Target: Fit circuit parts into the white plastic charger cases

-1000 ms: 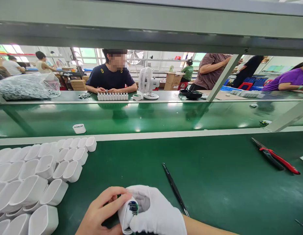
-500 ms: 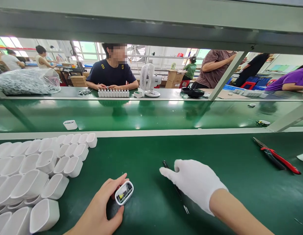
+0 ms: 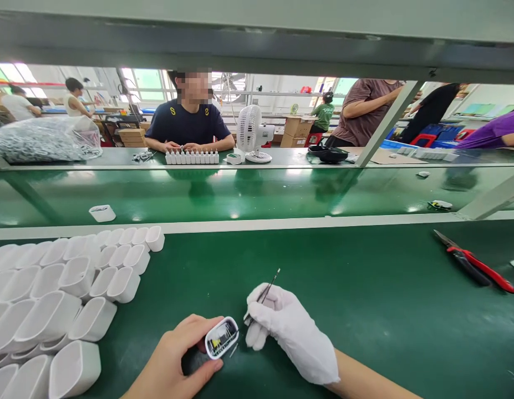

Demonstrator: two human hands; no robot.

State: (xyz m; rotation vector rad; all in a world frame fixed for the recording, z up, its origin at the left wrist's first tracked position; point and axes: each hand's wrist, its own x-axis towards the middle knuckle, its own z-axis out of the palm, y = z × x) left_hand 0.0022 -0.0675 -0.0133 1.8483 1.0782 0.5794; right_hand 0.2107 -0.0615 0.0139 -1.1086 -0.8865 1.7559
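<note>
My bare left hand [image 3: 179, 354] is closed round a small white oval housing [image 3: 210, 354], its open end turned up towards me. Inside it a circuit board with a yellow part shows. Just to the right, my white-gloved right hand [image 3: 277, 327] pinches slim black tweezers [image 3: 268, 289]; one end sticks up above the fingers. Silver tips show low beside the housing's right side, and whether they touch it I cannot tell. The glove hides the middle of the tweezers.
Rows of white plastic shells [image 3: 77, 274] cover the bench's left side. Red-and-black pliers [image 3: 473, 260] lie at right. Beyond the pale ledge, a green conveyor belt [image 3: 257, 194] carries a white housing [image 3: 102, 213]. A shelf beam [image 3: 257, 47] crosses overhead; a co-worker [image 3: 190, 122] sits opposite.
My right hand has picked the tweezers up from the bench and moved left towards the housing. My left hand has shifted slightly right with the housing. The housing on the belt has moved left.
</note>
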